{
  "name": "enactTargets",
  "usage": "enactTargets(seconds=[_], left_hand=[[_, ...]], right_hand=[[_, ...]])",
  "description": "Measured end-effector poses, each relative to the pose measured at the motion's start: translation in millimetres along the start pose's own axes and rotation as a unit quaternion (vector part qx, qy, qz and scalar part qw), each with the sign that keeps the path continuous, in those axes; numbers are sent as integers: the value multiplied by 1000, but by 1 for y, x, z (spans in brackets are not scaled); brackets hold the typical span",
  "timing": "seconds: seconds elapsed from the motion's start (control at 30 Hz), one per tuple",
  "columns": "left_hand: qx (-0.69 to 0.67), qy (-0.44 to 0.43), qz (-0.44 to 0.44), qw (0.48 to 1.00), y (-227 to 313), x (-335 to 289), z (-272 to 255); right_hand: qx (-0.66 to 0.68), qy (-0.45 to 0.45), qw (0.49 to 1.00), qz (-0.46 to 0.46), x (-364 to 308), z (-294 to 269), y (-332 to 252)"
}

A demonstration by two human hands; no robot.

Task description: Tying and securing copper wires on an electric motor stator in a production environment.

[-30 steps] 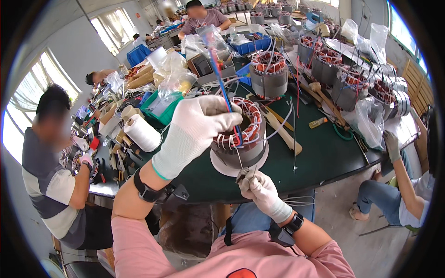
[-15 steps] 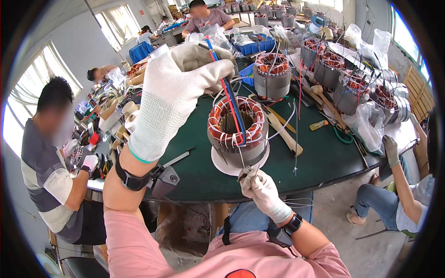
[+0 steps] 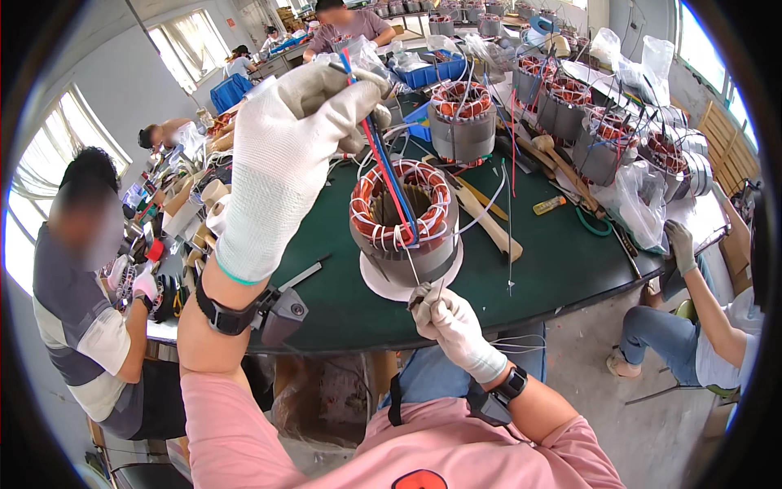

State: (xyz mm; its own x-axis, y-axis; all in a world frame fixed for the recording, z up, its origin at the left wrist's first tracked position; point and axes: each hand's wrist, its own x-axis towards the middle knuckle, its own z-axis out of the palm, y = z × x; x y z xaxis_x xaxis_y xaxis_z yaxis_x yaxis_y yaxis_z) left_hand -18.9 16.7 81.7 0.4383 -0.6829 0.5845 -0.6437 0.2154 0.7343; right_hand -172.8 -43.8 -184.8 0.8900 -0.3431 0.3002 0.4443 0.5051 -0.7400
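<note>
In front of me a motor stator [image 3: 411, 265], a grey ring core with copper windings laced in white cord, stands upright on a round white pad [image 3: 376, 277]. My left hand [image 3: 305, 110], in a white knit glove, is raised above its far left side. Its closed fingers grip the red and blue lead wires [image 3: 380, 155], stretched up from the windings. Also gloved, my right hand [image 3: 448, 322] is low at the table's front edge, just below the stator. A white lacing cord [image 3: 413, 265] runs taut from the winding down to its pinched fingers.
A wooden wedge-shaped tool [image 3: 489, 218], a small yellow tool [image 3: 549, 205] and green-handled scissors [image 3: 593, 222] lie to the right. Several more stators [image 3: 462, 134] stand behind. A metal-bladed tool [image 3: 301, 274] lies by my left forearm. Co-workers sit at left, right and far side.
The whole view has shifted slightly, so the scene sits a little further left and higher. Both hands keep their grips, with the wires and cord still stretched.
</note>
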Motion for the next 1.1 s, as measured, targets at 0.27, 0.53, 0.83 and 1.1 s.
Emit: enactTargets(seconds=[0.27,0.53,0.83,1.1], left_hand=[[204,-202,87,954,-59,-25,8],[348,-222,176,894,-114,-69,15],[295,-197,211,911,-121,-73,12],[295,-116,144,938,-124,-73,33]], right_hand=[[-44,5,999,-17,8,-8,-8],[132,48,990,-34,5,20,-33],[-139,98,984,-47,0,20,-38],[-145,102,984,24,-25,-3,-72]])
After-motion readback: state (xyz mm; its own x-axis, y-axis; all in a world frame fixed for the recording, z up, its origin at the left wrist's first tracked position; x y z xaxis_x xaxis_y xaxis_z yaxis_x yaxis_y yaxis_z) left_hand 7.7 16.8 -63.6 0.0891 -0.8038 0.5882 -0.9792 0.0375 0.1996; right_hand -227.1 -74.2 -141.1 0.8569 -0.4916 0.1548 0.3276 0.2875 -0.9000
